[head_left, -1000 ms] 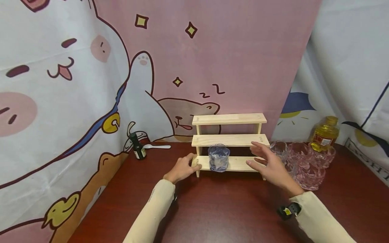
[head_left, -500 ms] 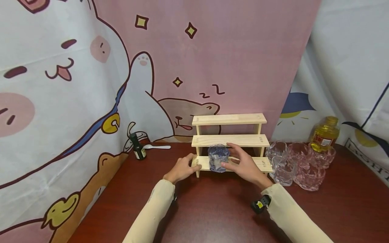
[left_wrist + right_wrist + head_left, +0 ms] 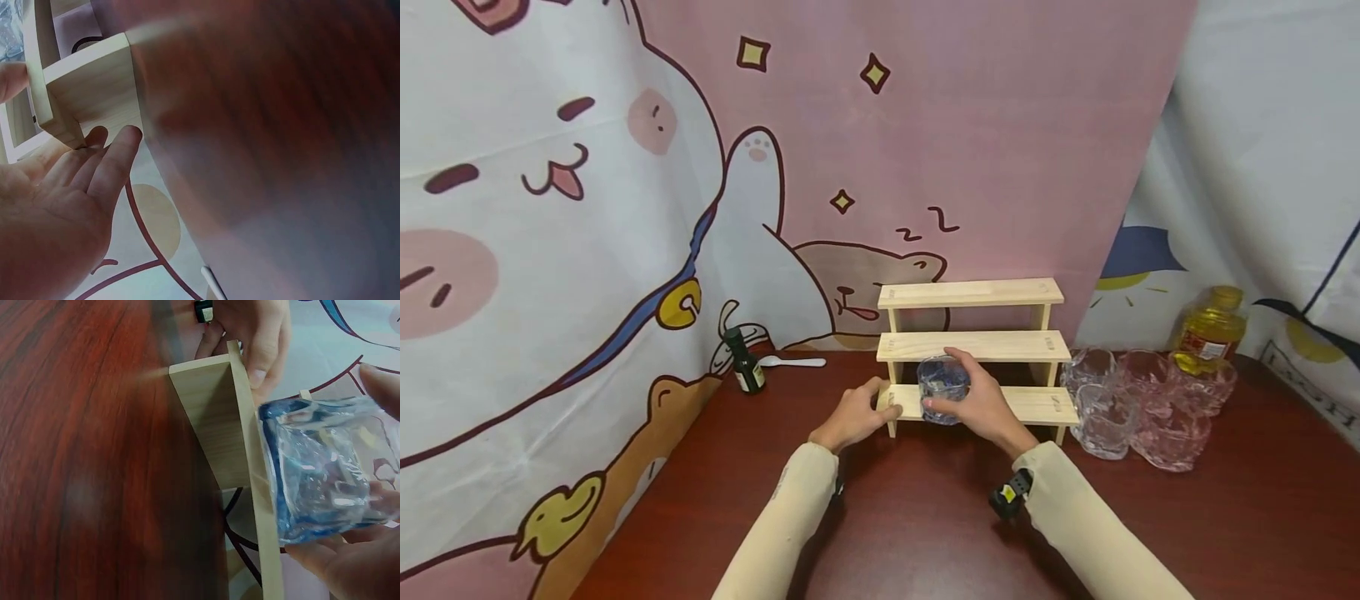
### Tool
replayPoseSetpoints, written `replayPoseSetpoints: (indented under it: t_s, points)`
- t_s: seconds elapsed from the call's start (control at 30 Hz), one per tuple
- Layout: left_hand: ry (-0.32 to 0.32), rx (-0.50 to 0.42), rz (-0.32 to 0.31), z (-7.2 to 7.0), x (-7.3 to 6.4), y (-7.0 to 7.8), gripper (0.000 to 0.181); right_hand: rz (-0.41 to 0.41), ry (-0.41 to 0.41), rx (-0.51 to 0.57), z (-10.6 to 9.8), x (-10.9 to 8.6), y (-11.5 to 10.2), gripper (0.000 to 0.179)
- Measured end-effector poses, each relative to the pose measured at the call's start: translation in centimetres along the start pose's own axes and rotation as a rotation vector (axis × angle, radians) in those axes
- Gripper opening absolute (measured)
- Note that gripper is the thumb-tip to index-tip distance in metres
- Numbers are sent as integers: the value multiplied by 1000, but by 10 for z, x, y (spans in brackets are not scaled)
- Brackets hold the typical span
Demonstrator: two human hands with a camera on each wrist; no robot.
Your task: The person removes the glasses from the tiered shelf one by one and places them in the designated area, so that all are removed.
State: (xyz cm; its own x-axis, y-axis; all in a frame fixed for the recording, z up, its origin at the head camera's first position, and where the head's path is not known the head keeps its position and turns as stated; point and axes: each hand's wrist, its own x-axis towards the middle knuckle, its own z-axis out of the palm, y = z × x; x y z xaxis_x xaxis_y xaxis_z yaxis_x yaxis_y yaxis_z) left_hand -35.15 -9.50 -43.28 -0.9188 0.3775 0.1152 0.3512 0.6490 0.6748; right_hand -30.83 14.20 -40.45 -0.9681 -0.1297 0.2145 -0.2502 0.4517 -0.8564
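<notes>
A three-tier wooden rack (image 3: 970, 346) stands on the table. My left hand (image 3: 853, 414) grips the left end of its lowest shelf; the right wrist view shows the thumb over the board (image 3: 265, 550) and fingers at its underside. On that shelf, left of its middle, is an upright blue-tinted drinking glass (image 3: 936, 383). My right hand (image 3: 987, 410) holds this glass from the right, thumb in front and fingers behind. Up close in the right wrist view, the glass (image 3: 319, 475) has thick clear walls and a blue base against the shelf.
Right of the rack cluster several clear glasses (image 3: 1107, 425) and pink glasses (image 3: 1172, 433), with a bottle of yellow oil (image 3: 1212, 329) behind them. A small dark bottle (image 3: 745, 362) and a white spoon (image 3: 793, 362) lie back left. A printed cloth (image 3: 1000, 150) hangs behind.
My right hand has come left from the shelf's right end to the blue glass and taken hold of it. The left hand has stayed on the rack.
</notes>
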Motion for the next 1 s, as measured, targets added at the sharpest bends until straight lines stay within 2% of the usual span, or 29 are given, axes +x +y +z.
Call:
replayPoseSetpoints:
  t_s: [0.13,0.33,0.67,1.0]
  points:
    - [8,4,1,3,1,0,47,-13,16,-1,3,2,4,92]
    - [18,-2,-2,1,0,1,48,-16,29,30,7,5,6,90]
    - [10,-10,-6,0,-2,-2,49,-23,60,8,9,7,10,87]
    - [22,26,16,1,0,-2,49,-3,26,19,3,3,9,88]
